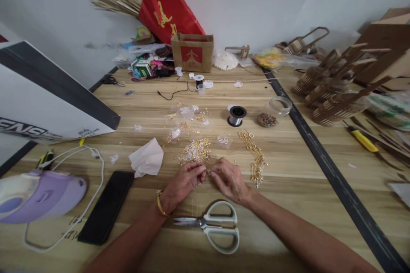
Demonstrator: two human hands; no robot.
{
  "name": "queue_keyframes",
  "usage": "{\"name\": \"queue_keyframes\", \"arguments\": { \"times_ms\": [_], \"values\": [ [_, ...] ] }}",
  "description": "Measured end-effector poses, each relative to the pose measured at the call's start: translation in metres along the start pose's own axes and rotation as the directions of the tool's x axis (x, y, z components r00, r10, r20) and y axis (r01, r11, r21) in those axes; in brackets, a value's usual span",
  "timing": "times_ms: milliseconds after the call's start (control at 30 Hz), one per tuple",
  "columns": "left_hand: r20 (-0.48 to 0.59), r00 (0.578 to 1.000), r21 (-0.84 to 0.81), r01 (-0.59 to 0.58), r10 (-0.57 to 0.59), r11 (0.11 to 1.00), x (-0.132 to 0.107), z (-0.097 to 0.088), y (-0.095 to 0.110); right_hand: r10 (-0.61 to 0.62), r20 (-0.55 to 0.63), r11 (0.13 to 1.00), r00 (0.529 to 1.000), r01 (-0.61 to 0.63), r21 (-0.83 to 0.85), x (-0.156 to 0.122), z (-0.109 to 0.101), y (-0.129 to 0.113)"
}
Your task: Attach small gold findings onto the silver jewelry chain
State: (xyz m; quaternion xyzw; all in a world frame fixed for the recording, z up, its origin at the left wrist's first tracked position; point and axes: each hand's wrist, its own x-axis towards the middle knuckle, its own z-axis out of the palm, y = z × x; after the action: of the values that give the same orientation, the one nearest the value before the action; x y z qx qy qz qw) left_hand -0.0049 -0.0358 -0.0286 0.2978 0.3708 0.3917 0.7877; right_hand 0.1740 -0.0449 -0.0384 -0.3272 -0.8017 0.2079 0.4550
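Observation:
My left hand (188, 179) and my right hand (228, 180) meet at the middle of the wooden table, fingertips pinched close together. Between them is something tiny, too small to make out. Just beyond the fingers lies a pile of gold and silver beads (196, 150). Gold chains (256, 160) with rings at one end are laid to the right of my right hand. Nearer to me, below both hands, rest scissors (205, 223) with pale handles, the blades pointing left. A small plastic bag of rings (224, 141) sits beyond my right hand.
A wire spool (237, 115) and a glass jar (280, 106) stand farther back. On the left are a white tissue (147, 158), a black phone (106, 207) and a purple device (45, 196) with a white cable. Small wooden baskets (336, 87) and a yellow-handled tool (363, 138) are right.

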Motion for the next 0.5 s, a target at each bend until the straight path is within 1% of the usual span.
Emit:
{"name": "queue_keyframes", "arguments": {
  "times_ms": [500],
  "values": [
    [-0.010,1.000,0.026,0.021,-0.021,0.999,-0.0016,0.0034,0.0025,-0.004,-0.001,1.000,1.000,0.004,0.014,0.0007,0.0000,-0.0002]
  ]
}}
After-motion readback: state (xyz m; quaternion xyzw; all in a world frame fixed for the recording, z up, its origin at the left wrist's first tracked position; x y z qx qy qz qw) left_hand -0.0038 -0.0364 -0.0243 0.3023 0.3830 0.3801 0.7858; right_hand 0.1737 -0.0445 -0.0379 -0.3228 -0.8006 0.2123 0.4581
